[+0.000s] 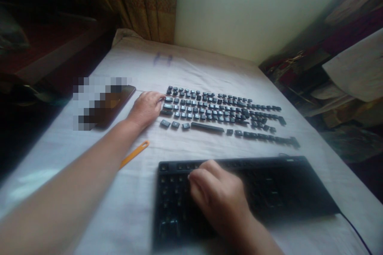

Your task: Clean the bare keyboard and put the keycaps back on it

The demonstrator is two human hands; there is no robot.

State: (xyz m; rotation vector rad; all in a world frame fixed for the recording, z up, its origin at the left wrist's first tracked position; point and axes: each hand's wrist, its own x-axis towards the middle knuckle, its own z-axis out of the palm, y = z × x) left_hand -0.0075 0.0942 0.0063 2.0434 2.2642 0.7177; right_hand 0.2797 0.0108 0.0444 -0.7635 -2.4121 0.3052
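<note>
A black keyboard body (269, 191) with its keys removed lies near me on a white cloth. My right hand (217, 197) rests on its upper left part, fingers curled and pressing down. Beyond it, several loose black keycaps (221, 111) are laid out in rows like a keyboard layout, with a long space bar (207, 127) in the front row. My left hand (146, 107) reaches out to the left end of these rows, fingertips touching a keycap (168, 99) there; whether it is pinched I cannot tell.
An orange plastic tool (134, 154) lies on the cloth under my left forearm. A dark phone (115, 105) sits to the left. The cloth-covered table (209, 67) ends at a wall and curtain; clutter stands to the right. The keyboard's cable (356, 233) runs off right.
</note>
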